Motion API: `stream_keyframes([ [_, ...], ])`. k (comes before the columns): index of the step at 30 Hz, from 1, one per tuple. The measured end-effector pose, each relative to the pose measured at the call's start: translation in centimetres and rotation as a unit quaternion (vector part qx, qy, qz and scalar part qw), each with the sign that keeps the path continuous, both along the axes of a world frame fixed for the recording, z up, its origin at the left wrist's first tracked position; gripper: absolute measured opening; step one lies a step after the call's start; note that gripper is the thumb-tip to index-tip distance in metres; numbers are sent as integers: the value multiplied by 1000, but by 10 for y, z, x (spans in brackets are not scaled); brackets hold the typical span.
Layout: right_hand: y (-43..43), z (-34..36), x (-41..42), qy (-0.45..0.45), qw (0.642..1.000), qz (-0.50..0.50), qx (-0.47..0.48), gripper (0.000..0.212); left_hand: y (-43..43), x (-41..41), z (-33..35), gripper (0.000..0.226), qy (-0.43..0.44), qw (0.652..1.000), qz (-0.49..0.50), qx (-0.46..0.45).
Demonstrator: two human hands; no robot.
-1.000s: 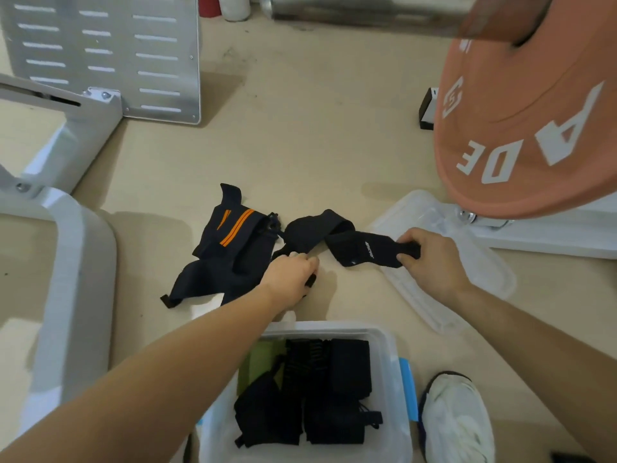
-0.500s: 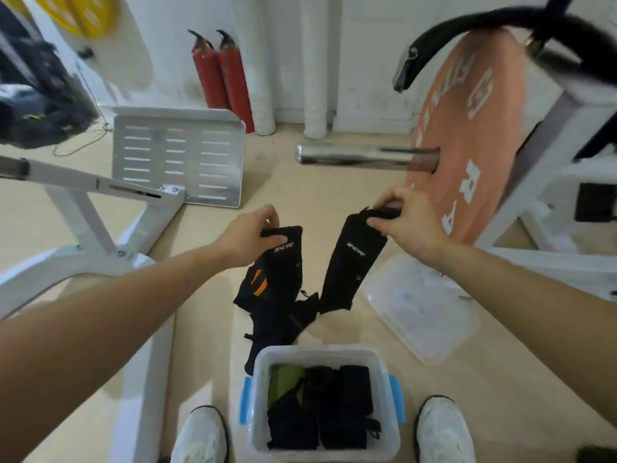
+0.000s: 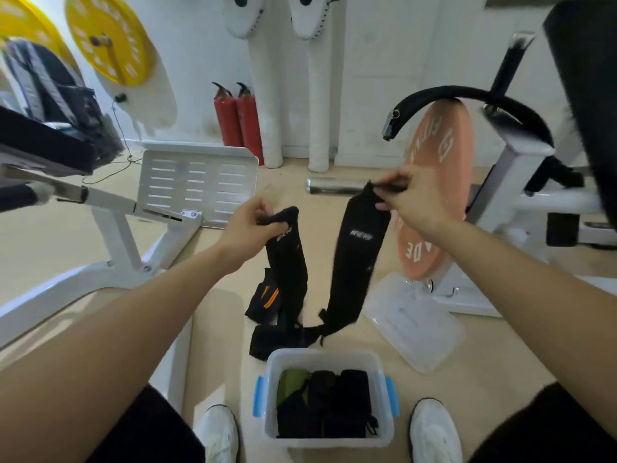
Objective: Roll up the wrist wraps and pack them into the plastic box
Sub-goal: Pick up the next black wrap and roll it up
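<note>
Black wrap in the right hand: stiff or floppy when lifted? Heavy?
Likely floppy: the right wrap hangs limp from the right hand, which pinches its top end, its tail sagging toward the floor. Probably light: a fingertip pinch carries it. The left wrap, gripped by the left hand, droops likewise.

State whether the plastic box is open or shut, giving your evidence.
Open. The plastic box has no lid on; rolled wraps show inside, and the clear lid lies on the floor apart from it.
</note>
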State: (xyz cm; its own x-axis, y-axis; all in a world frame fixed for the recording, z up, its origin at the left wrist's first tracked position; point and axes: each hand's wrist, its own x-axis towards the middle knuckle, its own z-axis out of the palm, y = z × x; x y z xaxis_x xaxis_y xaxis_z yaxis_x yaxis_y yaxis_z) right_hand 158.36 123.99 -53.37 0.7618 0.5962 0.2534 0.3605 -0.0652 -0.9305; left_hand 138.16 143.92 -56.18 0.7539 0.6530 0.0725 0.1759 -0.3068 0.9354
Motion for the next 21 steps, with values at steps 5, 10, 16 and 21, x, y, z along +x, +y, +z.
stream_keyframes([
  [5, -4, 3, -9, 28, 995, 90, -40, 21, -9, 11, 10, 39, -53, 996, -33, -60],
  [10, -2, 6, -16, 56, 975, 197, -86, 36, -17, 25, 16, 35, -99, 981, -126, -105],
  [16, 15, 8, -21, 50, 984, 149, -82, 8, -22, 42, 10, 49, -139, 974, -140, -108],
  [21, 11, 2, -12, 44, 987, 143, -57, 14, -34, 48, 8, 53, -80, 974, -45, -206],
])
